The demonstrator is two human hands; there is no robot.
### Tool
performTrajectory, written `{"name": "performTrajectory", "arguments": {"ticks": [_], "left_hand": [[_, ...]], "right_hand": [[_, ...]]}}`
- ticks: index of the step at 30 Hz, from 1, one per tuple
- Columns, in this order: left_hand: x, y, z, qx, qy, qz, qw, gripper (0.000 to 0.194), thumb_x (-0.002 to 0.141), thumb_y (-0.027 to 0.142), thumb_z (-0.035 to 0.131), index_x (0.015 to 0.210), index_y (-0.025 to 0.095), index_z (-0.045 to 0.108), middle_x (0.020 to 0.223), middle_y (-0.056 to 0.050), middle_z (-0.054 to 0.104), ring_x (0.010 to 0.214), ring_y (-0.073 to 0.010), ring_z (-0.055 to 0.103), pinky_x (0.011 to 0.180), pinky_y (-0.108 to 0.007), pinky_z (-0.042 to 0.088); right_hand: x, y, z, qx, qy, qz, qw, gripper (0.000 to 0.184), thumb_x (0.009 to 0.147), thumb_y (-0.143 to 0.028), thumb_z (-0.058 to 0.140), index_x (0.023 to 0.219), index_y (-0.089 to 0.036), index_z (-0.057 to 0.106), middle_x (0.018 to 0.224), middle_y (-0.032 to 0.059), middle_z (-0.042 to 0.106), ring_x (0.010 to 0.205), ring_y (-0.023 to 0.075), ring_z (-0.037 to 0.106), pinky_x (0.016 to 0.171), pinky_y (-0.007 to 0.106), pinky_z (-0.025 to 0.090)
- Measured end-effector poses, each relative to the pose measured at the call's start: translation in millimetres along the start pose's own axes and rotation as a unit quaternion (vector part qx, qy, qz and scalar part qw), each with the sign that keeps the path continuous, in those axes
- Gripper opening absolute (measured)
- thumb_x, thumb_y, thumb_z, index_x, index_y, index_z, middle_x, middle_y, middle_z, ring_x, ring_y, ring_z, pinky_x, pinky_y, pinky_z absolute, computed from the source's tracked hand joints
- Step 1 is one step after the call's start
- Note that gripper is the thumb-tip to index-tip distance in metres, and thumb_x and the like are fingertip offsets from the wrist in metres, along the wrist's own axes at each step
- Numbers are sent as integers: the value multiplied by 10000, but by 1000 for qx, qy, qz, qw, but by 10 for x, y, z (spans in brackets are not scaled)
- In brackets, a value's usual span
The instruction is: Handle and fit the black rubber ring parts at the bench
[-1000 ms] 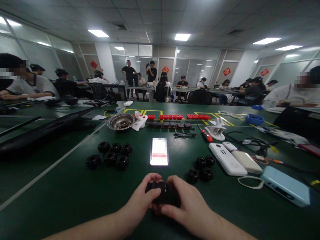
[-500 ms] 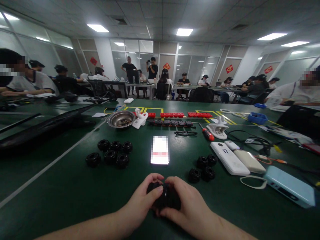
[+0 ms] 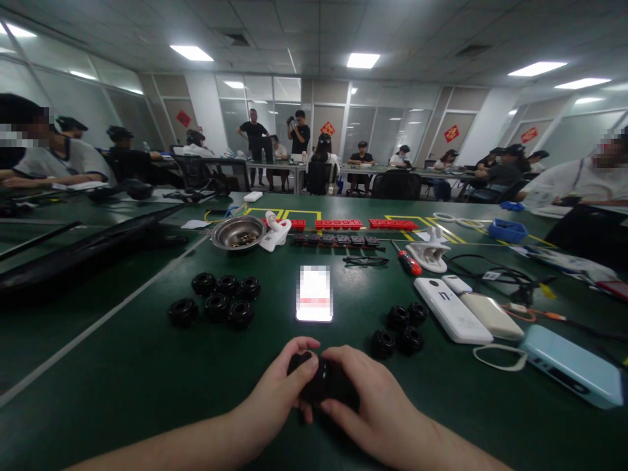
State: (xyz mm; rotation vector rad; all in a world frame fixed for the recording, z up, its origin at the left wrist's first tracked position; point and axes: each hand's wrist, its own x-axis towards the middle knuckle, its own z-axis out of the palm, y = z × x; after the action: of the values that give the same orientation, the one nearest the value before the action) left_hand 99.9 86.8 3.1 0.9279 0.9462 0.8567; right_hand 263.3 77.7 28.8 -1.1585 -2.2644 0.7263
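Observation:
Both my hands meet low in the middle of the green table (image 3: 122, 379), closed around one small black wheel-like part (image 3: 321, 383). My left hand (image 3: 277, 392) grips its left side with the thumb on top. My right hand (image 3: 370, 399) wraps the right side, fingers curled over it. Much of the part is hidden by my fingers. A lit phone (image 3: 314, 294) lies just beyond my hands. Several black wheels (image 3: 220, 301) sit grouped to the left, and a smaller group of black wheels (image 3: 400, 327) lies to the right.
Farther back stand a metal bowl (image 3: 238, 233), red strips (image 3: 338, 224), a row of dark blocks (image 3: 336, 241) and a red-handled screwdriver (image 3: 406, 261). White and beige devices (image 3: 454, 301) and a light blue box (image 3: 572, 373) lie right. Other people sit around the tables.
My hands have stayed in place, shifting their grip slightly on the black part. The view has tilted a little.

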Motion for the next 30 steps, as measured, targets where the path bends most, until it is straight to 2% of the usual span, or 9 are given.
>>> {"name": "performTrajectory", "arguments": {"ticks": [3,5,9,12,15,21,24,27,30], "left_hand": [[-5,-7,-6,1,3,6,1000,330,677,346,536,945,212,399,832,-18,450,606,-131,534,416,-211,392],[-17,2,-10,-15,-8,16,1000,371,636,297,585,951,214,408,896,-27,442,712,-153,535,495,-235,436],[-29,17,-14,-31,-26,29,999,429,616,267,621,978,228,396,950,-30,431,851,-185,524,643,-289,466],[-9,3,-6,-3,-6,12,1000,401,675,370,549,997,233,352,903,-27,437,627,-132,566,486,-257,456],[9,-12,3,26,-1,4,1000,396,689,377,524,1004,232,333,838,-12,450,441,-73,512,360,-202,373],[-32,8,-13,4,-48,35,998,441,622,256,624,1000,231,400,913,-26,456,674,-129,543,490,-226,439],[-32,5,-16,6,-60,37,997,451,629,339,619,1004,222,399,919,-36,456,711,-149,551,523,-252,456],[-14,0,2,8,-31,14,999,433,694,466,490,1020,219,349,870,-34,468,588,-131,568,453,-246,434],[-11,14,28,42,-16,-1,999,428,705,446,469,1029,208,321,734,2,484,433,-91,516,371,-208,366]], "right_hand": [[18,2,-16,-9,-11,32,999,340,686,-343,595,962,-185,475,850,24,562,735,169,510,618,268,388],[36,20,-11,-32,-12,62,998,232,747,-365,525,881,-178,498,743,13,560,651,155,500,554,254,368],[49,47,14,-56,-7,66,996,165,753,-304,538,858,-177,526,773,23,565,708,163,508,602,262,382],[29,32,16,-32,14,21,999,299,695,-223,603,970,-182,492,906,36,551,822,169,501,707,276,391],[9,0,1,-24,25,0,999,313,687,-214,605,971,-189,476,916,28,541,819,160,499,711,270,388],[17,8,-5,-50,-6,75,996,188,793,-360,472,807,-173,497,718,15,550,644,149,492,557,253,359],[21,39,13,-51,-18,72,996,162,794,-329,486,770,-171,510,718,17,552,643,149,493,558,252,364],[12,49,36,-39,11,35,999,276,688,-260,628,920,-179,503,845,28,564,751,168,508,645,269,393],[-1,23,49,-47,44,-8,998,349,652,-183,650,960,-177,487,912,39,553,818,175,504,715,283,396]]}}
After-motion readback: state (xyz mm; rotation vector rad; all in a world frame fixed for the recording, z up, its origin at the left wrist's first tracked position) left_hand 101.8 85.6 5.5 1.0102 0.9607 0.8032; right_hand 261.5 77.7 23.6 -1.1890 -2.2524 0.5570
